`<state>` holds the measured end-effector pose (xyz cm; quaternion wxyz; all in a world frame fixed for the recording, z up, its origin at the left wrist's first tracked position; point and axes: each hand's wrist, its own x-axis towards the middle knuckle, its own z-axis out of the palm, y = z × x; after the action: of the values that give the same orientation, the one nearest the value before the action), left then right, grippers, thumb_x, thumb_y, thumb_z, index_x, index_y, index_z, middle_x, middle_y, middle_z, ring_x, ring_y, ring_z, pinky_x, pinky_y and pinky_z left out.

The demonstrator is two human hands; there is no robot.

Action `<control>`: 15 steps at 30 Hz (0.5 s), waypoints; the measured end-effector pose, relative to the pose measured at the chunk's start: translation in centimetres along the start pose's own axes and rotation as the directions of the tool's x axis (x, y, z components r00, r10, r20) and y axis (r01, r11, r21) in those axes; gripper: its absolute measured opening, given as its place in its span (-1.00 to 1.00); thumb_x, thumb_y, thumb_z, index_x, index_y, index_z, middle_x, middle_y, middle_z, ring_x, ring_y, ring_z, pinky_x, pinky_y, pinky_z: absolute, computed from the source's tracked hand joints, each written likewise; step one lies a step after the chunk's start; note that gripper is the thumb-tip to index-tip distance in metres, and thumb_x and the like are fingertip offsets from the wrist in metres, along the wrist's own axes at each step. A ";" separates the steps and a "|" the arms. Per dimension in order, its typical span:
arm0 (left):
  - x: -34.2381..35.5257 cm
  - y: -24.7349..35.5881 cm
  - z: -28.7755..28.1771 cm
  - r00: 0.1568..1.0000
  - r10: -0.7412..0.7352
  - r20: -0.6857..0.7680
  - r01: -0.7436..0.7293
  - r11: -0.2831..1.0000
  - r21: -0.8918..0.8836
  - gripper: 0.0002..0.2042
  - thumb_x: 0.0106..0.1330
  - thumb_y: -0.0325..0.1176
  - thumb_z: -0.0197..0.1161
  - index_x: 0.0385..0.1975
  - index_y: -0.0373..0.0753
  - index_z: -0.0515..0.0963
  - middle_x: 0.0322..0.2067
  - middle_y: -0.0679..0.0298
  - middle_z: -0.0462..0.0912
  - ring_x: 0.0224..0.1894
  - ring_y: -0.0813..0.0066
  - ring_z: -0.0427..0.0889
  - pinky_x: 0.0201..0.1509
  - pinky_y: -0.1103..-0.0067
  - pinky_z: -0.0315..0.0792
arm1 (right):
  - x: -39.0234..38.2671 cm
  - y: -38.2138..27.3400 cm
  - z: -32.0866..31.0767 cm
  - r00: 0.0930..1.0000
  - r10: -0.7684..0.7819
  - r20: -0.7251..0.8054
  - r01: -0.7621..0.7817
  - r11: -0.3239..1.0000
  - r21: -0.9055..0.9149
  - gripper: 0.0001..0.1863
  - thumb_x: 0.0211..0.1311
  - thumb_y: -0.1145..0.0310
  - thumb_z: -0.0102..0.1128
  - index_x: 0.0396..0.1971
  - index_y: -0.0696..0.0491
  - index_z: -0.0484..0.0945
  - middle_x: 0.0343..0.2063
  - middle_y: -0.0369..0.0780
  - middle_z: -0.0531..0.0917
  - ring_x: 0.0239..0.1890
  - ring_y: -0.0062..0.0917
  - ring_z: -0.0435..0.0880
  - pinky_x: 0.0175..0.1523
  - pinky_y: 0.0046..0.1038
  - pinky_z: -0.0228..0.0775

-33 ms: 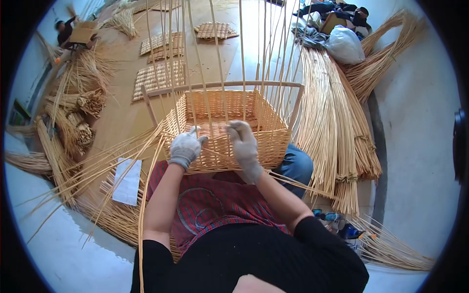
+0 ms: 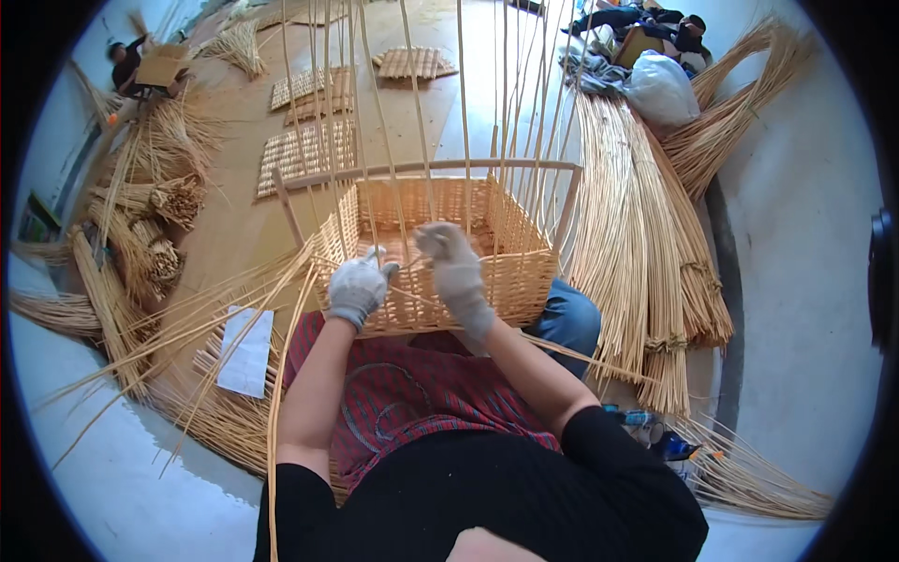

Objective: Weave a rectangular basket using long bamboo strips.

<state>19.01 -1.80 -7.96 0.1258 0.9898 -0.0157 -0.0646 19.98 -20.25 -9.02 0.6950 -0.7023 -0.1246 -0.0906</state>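
Note:
A rectangular wicker basket rests on my lap, with long upright stakes rising from its walls. My left hand, in a pale work glove, is closed at the near rim toward the left corner, its thumb pressed against the weave. Just right of it my gloved right hand is raised at the middle of the near wall, fingers curled around what looks like a thin wicker strand; its end is hidden by the glove. A wooden frame spans the basket's far side. Loose strands stick out left from the corner.
Long wicker bundles lie to the right, below a white sack. More bundles line the left side. Woven panels lie on the floor ahead. A white sheet is at left. Another person sits far left.
My right hand has shifted slightly left and up, nearer my left hand. The left hand stays at the rim.

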 end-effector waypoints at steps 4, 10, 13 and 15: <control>0.4 1.0 1.4 0.995 -0.087 -0.054 0.084 0.995 -0.059 -0.53 0.46 0.13 -0.01 -0.09 -0.18 0.61 -0.29 0.00 0.73 -0.21 -0.01 0.72 -0.12 0.17 0.57 | 7.8 -4.5 5.2 0.956 -0.030 0.291 0.257 0.559 -0.788 -0.22 0.27 0.56 0.12 0.47 -0.25 0.19 0.24 0.07 0.43 -0.16 -0.12 0.72 -0.24 -0.30 0.64; 1.2 0.6 0.6 0.996 -0.077 -0.054 0.072 0.993 -0.093 -0.55 0.38 0.18 0.12 -0.28 -0.12 0.68 -0.36 0.07 0.74 -0.23 0.06 0.72 -0.09 0.20 0.56 | 7.3 -3.1 4.3 0.910 -0.413 -0.035 0.387 0.877 -0.286 -0.13 0.32 0.59 0.02 0.55 -0.29 -0.05 0.38 0.03 0.32 -0.13 -0.14 0.75 -0.09 -0.35 0.66; 1.0 0.2 -0.5 0.991 -0.130 0.015 0.131 0.980 -0.151 -0.57 0.31 0.19 0.20 -0.29 -0.08 0.68 -0.33 0.13 0.75 -0.22 0.11 0.73 -0.06 0.25 0.55 | 5.9 -3.9 0.5 0.982 0.045 0.186 -0.012 0.984 -0.178 -0.37 0.39 0.42 0.11 0.43 -0.13 0.18 -0.14 -0.02 0.71 -0.21 -0.16 0.75 -0.05 -0.23 0.61; 1.5 0.9 -0.9 0.988 -0.144 0.049 0.150 0.973 -0.177 -0.57 0.29 0.20 0.23 -0.29 -0.07 0.69 -0.28 0.14 0.76 -0.17 0.13 0.72 -0.04 0.26 0.54 | 2.2 0.6 -2.9 0.980 0.071 0.184 0.026 0.878 -0.477 -0.51 0.36 0.36 0.15 0.27 -0.13 0.33 -0.38 -0.03 0.68 -0.32 -0.13 0.74 -0.18 -0.19 0.57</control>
<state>20.64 -2.50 -7.11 0.2095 0.9715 0.0612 -0.0925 22.35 -23.01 -8.92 0.4858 -0.8587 -0.1580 -0.0408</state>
